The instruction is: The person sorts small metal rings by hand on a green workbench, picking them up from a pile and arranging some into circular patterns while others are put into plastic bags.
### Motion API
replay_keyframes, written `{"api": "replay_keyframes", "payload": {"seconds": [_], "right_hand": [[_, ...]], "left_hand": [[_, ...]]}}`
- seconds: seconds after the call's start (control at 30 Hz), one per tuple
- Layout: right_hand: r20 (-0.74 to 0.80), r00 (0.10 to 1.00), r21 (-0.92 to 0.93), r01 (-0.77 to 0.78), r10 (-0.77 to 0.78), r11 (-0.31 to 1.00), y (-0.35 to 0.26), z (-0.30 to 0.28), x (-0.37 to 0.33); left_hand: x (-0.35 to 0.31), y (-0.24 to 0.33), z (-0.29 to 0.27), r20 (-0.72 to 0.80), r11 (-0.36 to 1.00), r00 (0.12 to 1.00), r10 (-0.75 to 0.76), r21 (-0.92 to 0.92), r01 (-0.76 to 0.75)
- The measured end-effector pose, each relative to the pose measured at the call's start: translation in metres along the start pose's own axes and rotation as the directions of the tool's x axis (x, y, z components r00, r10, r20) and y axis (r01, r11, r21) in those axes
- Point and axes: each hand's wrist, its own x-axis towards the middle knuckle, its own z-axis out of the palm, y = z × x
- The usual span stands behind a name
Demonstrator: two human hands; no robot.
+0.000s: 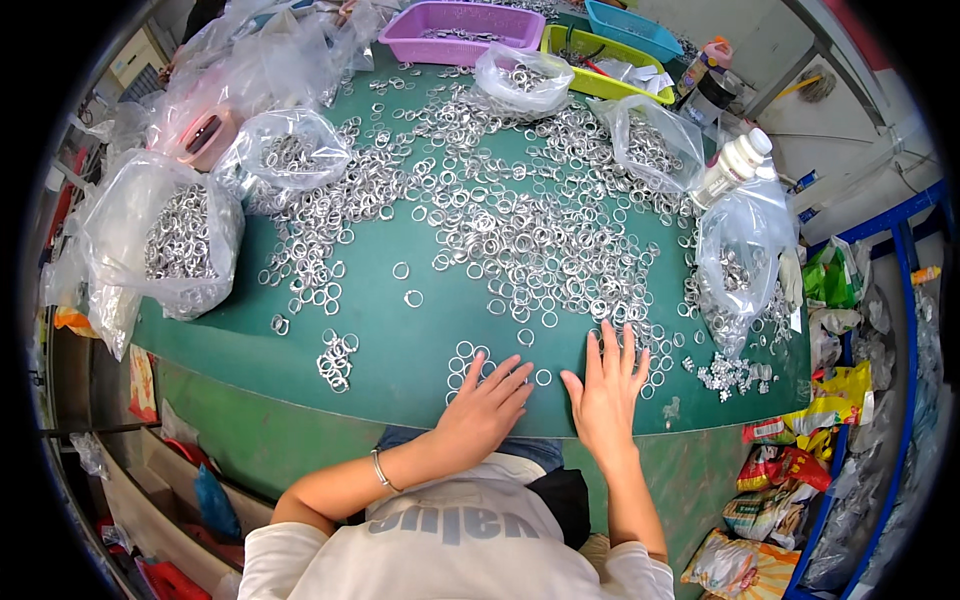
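Note:
Silver metal rings [530,240] lie in a wide loose heap over the green table [390,350]. My left hand [482,408] rests near the front edge, fingers spread, over a small group of rings [462,365]. To its right, my right hand [607,390] lies flat with fingers apart, its fingertips at the lower border of the main heap. One lone ring [543,377] sits between the hands. A separate small pile of rings [338,360] is off to the left of my left hand. Whether anything lies beneath the palms is hidden.
Clear plastic bags of rings stand at left [180,240] and right [740,270]. Along the back are a purple basket [400,45], a yellow-green basket [610,50] and a blue basket [630,30]. A white bottle [735,165] and small silver pieces [735,375] are at the right.

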Motion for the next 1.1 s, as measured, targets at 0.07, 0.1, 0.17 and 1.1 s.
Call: {"api": "replay_keyframes", "payload": {"seconds": [0.07, 0.1, 0.17, 1.1], "right_hand": [[0.015, 1.000, -0.043, -0.024, 0.025, 0.999, -0.002, 0.008, -0.002], [0.028, 1.000, -0.009, 0.008, -0.008, 1.000, -0.009, 0.006, -0.005], [0.104, 0.987, 0.107, 0.109, -0.120, 0.988, -0.022, 0.001, -0.017], [0.069, 0.967, 0.531, 0.171, -0.244, 0.830, -0.040, 0.014, -0.011]], "left_hand": [[0.002, 0.000, -0.004, -0.023, 1.000, 1.000, -0.001, -0.025, 0.001], [0.001, 0.000, -0.007, -0.038, 0.999, 0.999, -0.012, -0.036, 0.011], [-0.002, -0.001, -0.009, -0.057, 0.998, 0.998, -0.034, -0.059, 0.031], [-0.084, -0.008, -0.034, 0.627, 0.033, 0.779, -0.012, -0.778, 0.627]]}}
